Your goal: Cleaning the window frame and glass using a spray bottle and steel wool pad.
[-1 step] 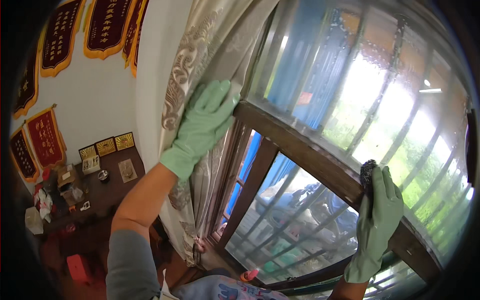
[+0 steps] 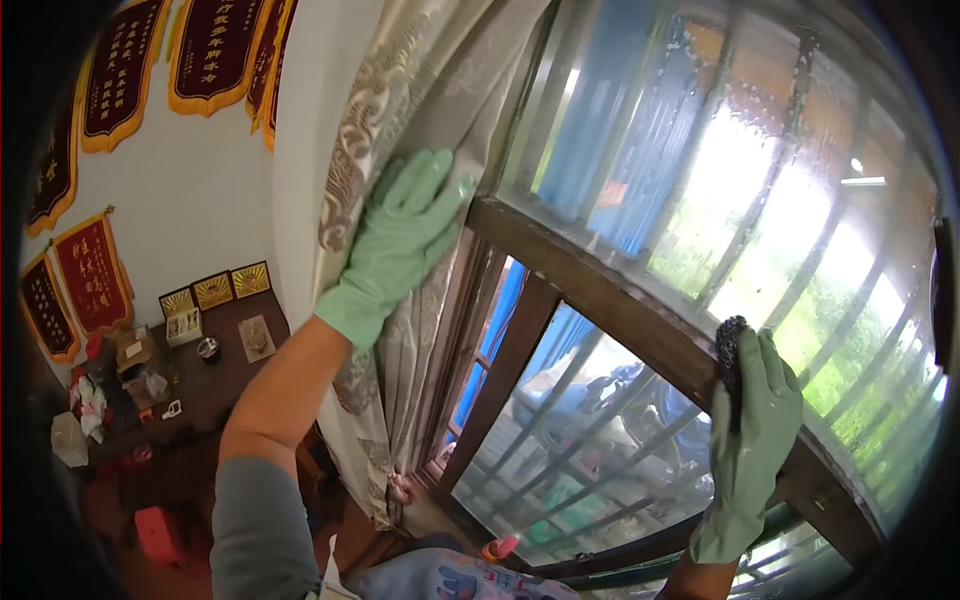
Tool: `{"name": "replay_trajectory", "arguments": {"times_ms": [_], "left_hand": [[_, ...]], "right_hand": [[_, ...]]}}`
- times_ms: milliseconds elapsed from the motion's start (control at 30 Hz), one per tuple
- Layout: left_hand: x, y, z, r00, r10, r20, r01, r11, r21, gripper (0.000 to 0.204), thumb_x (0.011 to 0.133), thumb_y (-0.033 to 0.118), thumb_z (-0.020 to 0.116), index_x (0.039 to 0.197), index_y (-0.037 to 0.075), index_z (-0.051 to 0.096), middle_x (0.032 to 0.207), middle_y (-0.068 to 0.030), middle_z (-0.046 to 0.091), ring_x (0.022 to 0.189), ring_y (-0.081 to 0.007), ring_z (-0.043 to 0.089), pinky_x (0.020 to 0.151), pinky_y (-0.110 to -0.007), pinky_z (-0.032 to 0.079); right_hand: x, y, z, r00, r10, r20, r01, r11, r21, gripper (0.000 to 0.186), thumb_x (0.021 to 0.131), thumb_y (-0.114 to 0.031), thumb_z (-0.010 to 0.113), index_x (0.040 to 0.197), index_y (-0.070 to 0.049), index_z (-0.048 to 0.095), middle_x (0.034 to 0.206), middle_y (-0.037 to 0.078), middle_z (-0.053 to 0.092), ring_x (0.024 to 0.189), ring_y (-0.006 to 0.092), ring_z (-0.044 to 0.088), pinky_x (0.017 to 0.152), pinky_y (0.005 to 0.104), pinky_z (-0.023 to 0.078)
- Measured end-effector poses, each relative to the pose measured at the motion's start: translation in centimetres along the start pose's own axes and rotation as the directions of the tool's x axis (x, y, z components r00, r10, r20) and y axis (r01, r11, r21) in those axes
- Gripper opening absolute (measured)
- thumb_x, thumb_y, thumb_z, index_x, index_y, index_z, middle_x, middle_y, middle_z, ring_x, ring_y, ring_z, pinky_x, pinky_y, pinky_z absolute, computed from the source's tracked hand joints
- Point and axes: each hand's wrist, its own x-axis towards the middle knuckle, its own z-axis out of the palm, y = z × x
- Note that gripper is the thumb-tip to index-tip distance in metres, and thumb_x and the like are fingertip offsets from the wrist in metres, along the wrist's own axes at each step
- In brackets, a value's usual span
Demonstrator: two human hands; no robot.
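My left hand point(image 2: 400, 235), in a pale green rubber glove, rests against the patterned beige curtain point(image 2: 440, 100) with its fingers stretched out. The curtain hangs beside the end of a dark wooden window rail point(image 2: 600, 285). My right hand point(image 2: 757, 420) wears a matching glove and holds a dark, rough scouring pad point(image 2: 731, 350) at the rail, by the lower edge of the upper window pane point(image 2: 640, 130). That pane is wet, with drops and streaks on it. Part of the pad is hidden by the glove.
Below the rail is a lower pane point(image 2: 590, 440), with bars and piled things behind it. A pink-and-orange object point(image 2: 500, 547) shows near my body. To the left stands a dark table point(image 2: 225, 365) holding boxes and small items. Red pennants point(image 2: 95, 275) hang on the wall.
My left hand has shifted slightly left along the curtain. The right hand and the scouring pad have moved a little to the left at the rail.
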Motion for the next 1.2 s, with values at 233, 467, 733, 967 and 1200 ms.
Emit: {"name": "replay_trajectory", "arguments": {"times_ms": [233, 467, 733, 967, 1200], "left_hand": [[-0.4, -4.3, 0.0, 0.995, 0.008, 0.100, -0.014, 0.998, 0.058, 0.070, 0.093, 0.031, 0.070, 0.157, 0.017, 0.044, 0.166, -0.0166, 0.032, 0.153, -0.0397, 0.028, 0.129, -0.051, 0.019], [1.5, -0.8, 2.9, 0.988, -0.019, 0.153, 0.038, 0.992, -0.118, 0.080, 0.084, 0.025, 0.077, 0.157, 0.021, 0.044, 0.167, -0.0152, 0.030, 0.155, -0.0428, 0.022, 0.128, -0.055, 0.020], [0.4, -1.5, 2.1, 0.987, -0.028, 0.161, 0.044, 0.995, -0.093, 0.079, 0.083, 0.014, 0.077, 0.155, 0.024, 0.046, 0.167, -0.0094, 0.032, 0.155, -0.0414, 0.022, 0.127, -0.054, 0.025], [1.6, -1.2, 3.1, 0.985, 0.144, 0.095, -0.139, 0.989, -0.054, 0.074, 0.084, 0.011, 0.071, 0.154, 0.021, 0.049, 0.164, -0.0035, 0.039, 0.157, -0.0380, 0.020, 0.127, -0.058, 0.022], [1.7, -2.3, 3.0, 0.983, 0.134, 0.129, -0.130, 0.991, -0.036, 0.074, 0.084, 0.006, 0.064, 0.155, 0.018, 0.047, 0.163, -0.0051, 0.041, 0.156, -0.0397, 0.021, 0.130, -0.056, 0.014]], "right_hand": [[6.3, -7.2, 6.7, 0.972, -0.192, 0.132, 0.163, 0.965, 0.207, 0.041, 0.091, -0.020, 0.068, 0.126, 0.002, 0.063, 0.106, 0.021, 0.066, 0.094, 0.0402, 0.066, 0.082, 0.0502, 0.053], [10.8, -12.3, 15.0, 0.937, -0.343, -0.068, 0.349, 0.913, 0.211, 0.034, 0.088, -0.009, 0.063, 0.122, -0.004, 0.064, 0.095, 0.015, 0.065, 0.085, 0.0356, 0.066, 0.071, 0.0495, 0.054], [3.1, -4.0, 2.5, 0.997, -0.001, 0.083, -0.013, 0.987, 0.163, 0.038, 0.089, -0.012, 0.072, 0.126, -0.011, 0.071, 0.117, 0.017, 0.074, 0.100, 0.0379, 0.072, 0.084, 0.0455, 0.058], [8.1, -11.5, 14.0, 0.878, -0.374, -0.300, 0.361, 0.927, -0.098, 0.040, 0.090, -0.010, 0.059, 0.128, -0.003, 0.062, 0.095, 0.015, 0.065, 0.084, 0.0328, 0.065, 0.071, 0.0478, 0.053], [7.1, -8.5, 10.5, 0.969, -0.226, -0.096, 0.237, 0.965, 0.116, 0.033, 0.090, -0.014, 0.067, 0.122, -0.006, 0.069, 0.095, 0.013, 0.072, 0.085, 0.0316, 0.070, 0.071, 0.0435, 0.056]]}}
